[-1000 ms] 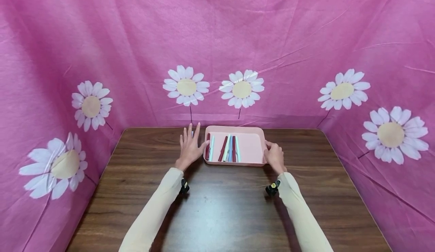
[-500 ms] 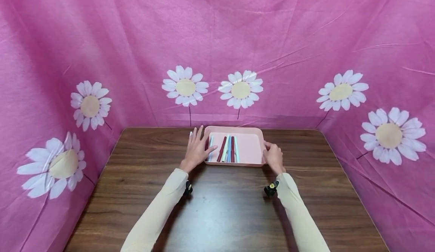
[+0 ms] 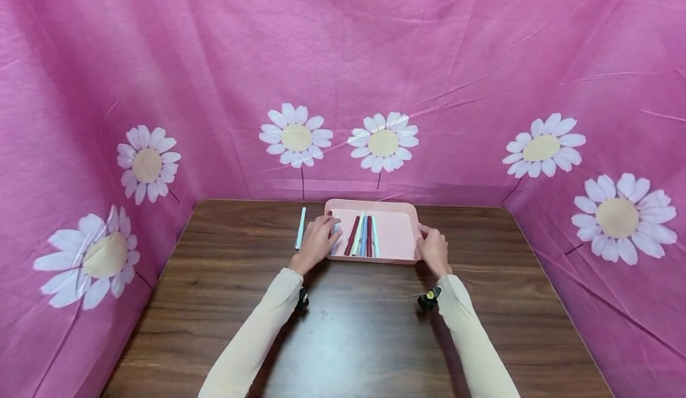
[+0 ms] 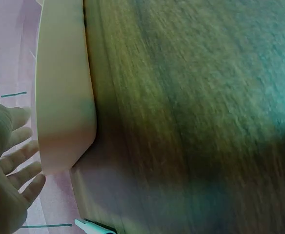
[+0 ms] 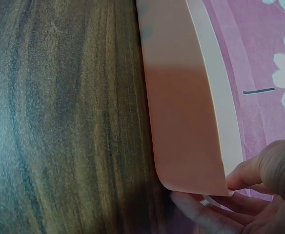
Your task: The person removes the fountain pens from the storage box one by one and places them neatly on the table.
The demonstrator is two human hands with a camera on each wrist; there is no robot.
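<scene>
A shallow pink tray (image 3: 398, 231) lies near the table's far edge, seen in the head view. Several slim pens (image 3: 369, 235), dark red, blue and pale, lie lengthwise in its left and middle part. My left hand (image 3: 317, 238) is over the tray's left end, fingers loosely bent above the dark red and pale blue pens there, partly hiding them. The left wrist view shows those fingers (image 4: 21, 163) spread beside the tray wall (image 4: 64, 87), nothing pinched. With thumb and fingers, my right hand (image 3: 433, 249) grips the tray's right end; the right wrist view shows the thumb at the rim (image 5: 226, 168).
One pale pen (image 3: 301, 229) lies on the wooden table (image 3: 364, 326) left of the tray. Pink cloth (image 3: 455, 165) with white flowers hangs behind and at both sides. A small black camera sits on each wrist.
My left hand has moved right, from beside the tray to over its left end, its spread fingers now bent. The pale pen on the table has come into view. The right hand stays put.
</scene>
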